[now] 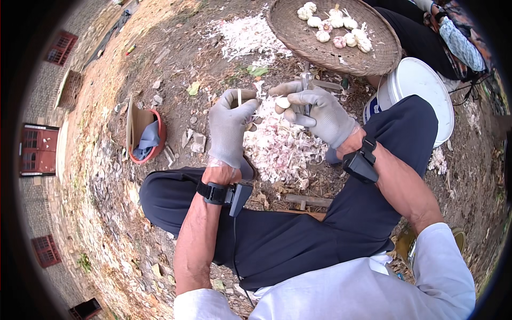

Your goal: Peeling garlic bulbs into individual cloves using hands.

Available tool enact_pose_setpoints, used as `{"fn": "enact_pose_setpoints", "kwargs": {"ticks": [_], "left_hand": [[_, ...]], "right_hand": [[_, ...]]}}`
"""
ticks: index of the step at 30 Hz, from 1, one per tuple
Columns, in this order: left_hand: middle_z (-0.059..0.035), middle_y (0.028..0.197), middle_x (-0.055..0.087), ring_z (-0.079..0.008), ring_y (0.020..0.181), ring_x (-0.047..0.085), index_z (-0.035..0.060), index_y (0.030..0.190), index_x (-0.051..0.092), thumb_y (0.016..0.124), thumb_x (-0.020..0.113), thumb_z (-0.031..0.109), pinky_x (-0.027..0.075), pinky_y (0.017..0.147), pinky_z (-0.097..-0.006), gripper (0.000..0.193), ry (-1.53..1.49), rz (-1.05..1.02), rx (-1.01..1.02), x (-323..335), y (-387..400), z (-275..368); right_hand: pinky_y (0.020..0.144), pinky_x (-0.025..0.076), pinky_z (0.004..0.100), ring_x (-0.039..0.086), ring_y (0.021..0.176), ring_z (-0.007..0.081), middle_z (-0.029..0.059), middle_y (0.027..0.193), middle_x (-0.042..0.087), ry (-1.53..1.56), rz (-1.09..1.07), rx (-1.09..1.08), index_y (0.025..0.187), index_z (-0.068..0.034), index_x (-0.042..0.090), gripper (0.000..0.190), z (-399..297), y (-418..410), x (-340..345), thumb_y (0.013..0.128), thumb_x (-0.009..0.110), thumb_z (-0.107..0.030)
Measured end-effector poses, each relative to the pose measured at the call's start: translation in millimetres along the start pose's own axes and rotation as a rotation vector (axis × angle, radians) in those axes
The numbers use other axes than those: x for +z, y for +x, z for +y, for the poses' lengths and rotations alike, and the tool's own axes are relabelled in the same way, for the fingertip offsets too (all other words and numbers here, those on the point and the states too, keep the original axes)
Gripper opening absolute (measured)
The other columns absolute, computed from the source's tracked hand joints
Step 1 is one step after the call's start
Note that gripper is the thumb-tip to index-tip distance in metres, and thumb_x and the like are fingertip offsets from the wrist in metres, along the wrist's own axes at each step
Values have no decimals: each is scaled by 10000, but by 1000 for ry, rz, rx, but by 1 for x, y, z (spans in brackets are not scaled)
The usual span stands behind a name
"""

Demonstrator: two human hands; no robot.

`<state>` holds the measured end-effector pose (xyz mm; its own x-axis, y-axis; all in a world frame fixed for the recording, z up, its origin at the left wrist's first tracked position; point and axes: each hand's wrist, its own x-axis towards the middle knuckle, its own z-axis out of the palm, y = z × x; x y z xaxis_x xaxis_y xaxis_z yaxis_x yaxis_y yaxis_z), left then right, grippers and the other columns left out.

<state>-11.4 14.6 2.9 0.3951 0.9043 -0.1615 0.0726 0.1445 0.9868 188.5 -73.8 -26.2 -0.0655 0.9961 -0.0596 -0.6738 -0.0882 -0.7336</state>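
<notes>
My left hand (232,124), in a pale grey work glove, pinches a pale garlic stem (239,97); a small brownish piece shows below its fingertips, partly hidden. A smooth cream-coloured garlic piece (283,103) sits between the fingers of my gloved right hand (324,110). Against that palm an upright, shiny metal tool (307,82) runs behind the fingers; its kind is unclear and I cannot tell whether it is gripped. The hands are a short way apart. Beneath them a heap of white and pinkish garlic skins (282,148) covers the soil between my legs.
Beyond my right hand, a round wicker tray (292,38) holds several garlic bulbs (336,22). A lidded white bucket (426,96) stands by my right knee. Another person's sleeve (462,44) shows upper right. Left lies a red basin (162,134) with a hat and blue cloth.
</notes>
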Motion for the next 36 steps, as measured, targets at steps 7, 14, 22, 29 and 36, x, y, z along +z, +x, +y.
{"fn": "enact_pose_setpoints", "kwargs": {"ticks": [7, 14, 22, 29, 36], "left_hand": [[29, 882, 675, -29, 681, 546, 21, 1131, 738, 963, 712, 129, 452, 576, -209, 202, 1, -103, -103, 1, -6, 13], [12, 808, 688, -45, 658, 614, 13, 1005, 749, 931, 752, 158, 478, 556, -207, 163, 67, -160, -99, 1, -4, 3], [-25, 784, 684, -85, 629, 647, 0, 945, 723, 979, 739, 229, 492, 544, -234, 232, 99, -94, -141, -1, -1, -2], [-22, 726, 643, -108, 613, 649, -17, 991, 711, 1053, 625, 490, 506, 535, -236, 518, -17, -118, -160, -1, 6, -10], [-63, 937, 688, -109, 822, 679, -42, 1204, 647, 1036, 653, 375, 570, 664, -252, 449, -128, -261, -156, 3, 2, -6]], "right_hand": [[481, 391, 170, 575, 636, 45, 91, 876, 697, -193, -8, 14, 1312, 74, 640, 351, -4, -5, 3, 1029, 523, -96], [482, 408, 166, 607, 652, 52, 82, 878, 702, -213, -19, 12, 1317, 75, 635, 364, -1, -4, 8, 1025, 537, -117], [492, 427, 156, 658, 770, 76, 120, 964, 714, 11, -45, -30, 1360, 104, 590, 391, -2, -2, 3, 1047, 525, -122], [499, 430, 143, 683, 815, 83, 120, 986, 713, 49, 9, 46, 1251, 97, 640, 308, -2, -3, -1, 1040, 562, -113], [510, 427, 160, 681, 695, 81, 93, 904, 733, -372, 127, 25, 1138, 66, 689, 223, -1, -3, 13, 993, 656, -101]]}}
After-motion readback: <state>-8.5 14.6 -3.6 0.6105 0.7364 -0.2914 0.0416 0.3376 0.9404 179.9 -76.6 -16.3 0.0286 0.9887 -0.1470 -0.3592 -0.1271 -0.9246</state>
